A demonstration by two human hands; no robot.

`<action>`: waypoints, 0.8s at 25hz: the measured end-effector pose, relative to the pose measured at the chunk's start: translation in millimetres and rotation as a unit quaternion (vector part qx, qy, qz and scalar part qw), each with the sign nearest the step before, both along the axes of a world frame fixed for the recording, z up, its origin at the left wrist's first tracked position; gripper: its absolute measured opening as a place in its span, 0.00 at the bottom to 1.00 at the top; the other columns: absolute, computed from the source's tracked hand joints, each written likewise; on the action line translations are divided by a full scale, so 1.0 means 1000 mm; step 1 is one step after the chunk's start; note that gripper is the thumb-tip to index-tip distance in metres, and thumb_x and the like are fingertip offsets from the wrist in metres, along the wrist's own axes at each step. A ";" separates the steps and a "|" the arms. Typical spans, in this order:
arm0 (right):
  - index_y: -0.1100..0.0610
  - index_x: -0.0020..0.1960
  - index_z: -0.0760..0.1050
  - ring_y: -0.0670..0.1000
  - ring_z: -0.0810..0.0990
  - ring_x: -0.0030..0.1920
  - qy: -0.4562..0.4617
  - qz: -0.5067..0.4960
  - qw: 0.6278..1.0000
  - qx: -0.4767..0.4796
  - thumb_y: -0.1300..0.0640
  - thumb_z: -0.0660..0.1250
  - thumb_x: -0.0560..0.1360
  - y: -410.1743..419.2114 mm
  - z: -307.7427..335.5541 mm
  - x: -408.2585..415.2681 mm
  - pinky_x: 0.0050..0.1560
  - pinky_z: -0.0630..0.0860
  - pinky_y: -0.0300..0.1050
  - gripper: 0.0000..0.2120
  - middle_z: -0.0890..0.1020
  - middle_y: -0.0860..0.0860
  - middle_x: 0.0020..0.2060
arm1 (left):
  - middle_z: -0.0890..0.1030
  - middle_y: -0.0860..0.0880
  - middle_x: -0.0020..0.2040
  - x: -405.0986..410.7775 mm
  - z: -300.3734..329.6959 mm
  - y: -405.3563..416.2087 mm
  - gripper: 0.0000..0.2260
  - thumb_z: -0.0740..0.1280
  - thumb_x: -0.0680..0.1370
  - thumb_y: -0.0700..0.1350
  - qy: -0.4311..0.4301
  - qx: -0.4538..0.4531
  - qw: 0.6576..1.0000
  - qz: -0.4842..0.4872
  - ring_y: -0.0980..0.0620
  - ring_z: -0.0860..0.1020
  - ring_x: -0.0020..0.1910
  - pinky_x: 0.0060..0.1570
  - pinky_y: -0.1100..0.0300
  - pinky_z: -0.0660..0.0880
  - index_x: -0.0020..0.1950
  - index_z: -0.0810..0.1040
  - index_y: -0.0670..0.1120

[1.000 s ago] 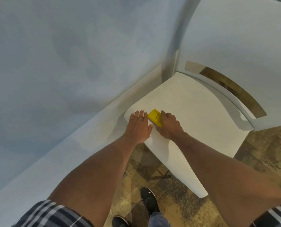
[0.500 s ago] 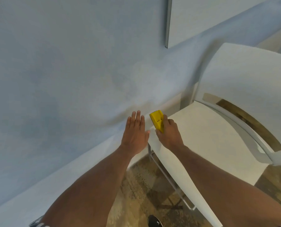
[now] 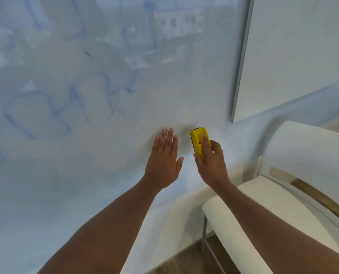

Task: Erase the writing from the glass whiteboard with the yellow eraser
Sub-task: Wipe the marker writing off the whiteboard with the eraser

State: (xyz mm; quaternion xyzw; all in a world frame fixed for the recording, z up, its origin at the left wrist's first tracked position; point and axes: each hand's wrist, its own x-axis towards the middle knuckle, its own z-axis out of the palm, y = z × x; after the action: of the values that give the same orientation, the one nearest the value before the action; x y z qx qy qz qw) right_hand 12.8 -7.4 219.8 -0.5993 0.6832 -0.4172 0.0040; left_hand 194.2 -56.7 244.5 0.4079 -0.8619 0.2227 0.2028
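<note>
The glass whiteboard (image 3: 164, 86) fills the upper left of the head view and ends at a grey edge on the right. Faint blue writing (image 3: 60, 109) runs across its left part, with more smeared strokes higher up. My right hand (image 3: 211, 161) grips the yellow eraser (image 3: 199, 142), held upright near the board's lower right area. My left hand (image 3: 164, 158) is raised just left of it, palm toward the board, fingers straight and holding nothing. Whether either hand or the eraser touches the glass I cannot tell.
A white chair (image 3: 295, 194) stands at the lower right, its seat under my right forearm and its backrest against the wall (image 3: 303, 56). A white ledge (image 3: 164, 224) runs below the board. Brown floor (image 3: 186, 260) shows at the bottom.
My right hand has lifted the yellow eraser off the chair seat and up to the board. My left hand rose beside it. The view tilted upward, bringing the blue writing into sight.
</note>
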 end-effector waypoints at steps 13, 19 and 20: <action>0.52 0.79 0.59 0.66 0.70 0.68 0.082 0.044 0.960 -0.262 0.51 0.62 0.83 -0.028 0.195 0.105 0.63 0.76 0.61 0.27 0.65 0.64 0.74 | 0.57 0.33 0.83 0.110 0.189 0.003 0.31 0.59 0.84 0.54 0.081 -0.202 0.976 -0.013 0.33 0.53 0.83 0.81 0.37 0.55 0.81 0.62 0.34; 0.52 0.78 0.65 0.64 0.72 0.63 0.118 0.053 0.927 -0.352 0.49 0.58 0.82 -0.040 0.280 0.164 0.59 0.74 0.56 0.25 0.67 0.62 0.74 | 0.58 0.31 0.82 0.191 0.272 0.006 0.31 0.61 0.84 0.52 0.098 -0.270 0.957 0.033 0.31 0.55 0.82 0.81 0.36 0.56 0.80 0.62 0.33; 0.52 0.77 0.66 0.65 0.72 0.63 0.116 0.053 0.924 -0.361 0.49 0.59 0.82 -0.042 0.293 0.172 0.59 0.74 0.57 0.25 0.67 0.62 0.74 | 0.58 0.31 0.82 0.203 0.285 0.007 0.31 0.60 0.84 0.52 0.100 -0.279 0.954 0.042 0.31 0.55 0.82 0.81 0.36 0.56 0.80 0.62 0.32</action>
State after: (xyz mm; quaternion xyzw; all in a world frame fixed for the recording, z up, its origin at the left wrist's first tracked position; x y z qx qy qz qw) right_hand 185.0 -49.3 513.1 -0.6401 0.4492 -0.5620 -0.2696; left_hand 397.5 -49.3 529.2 0.3908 -0.7230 0.4207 0.3842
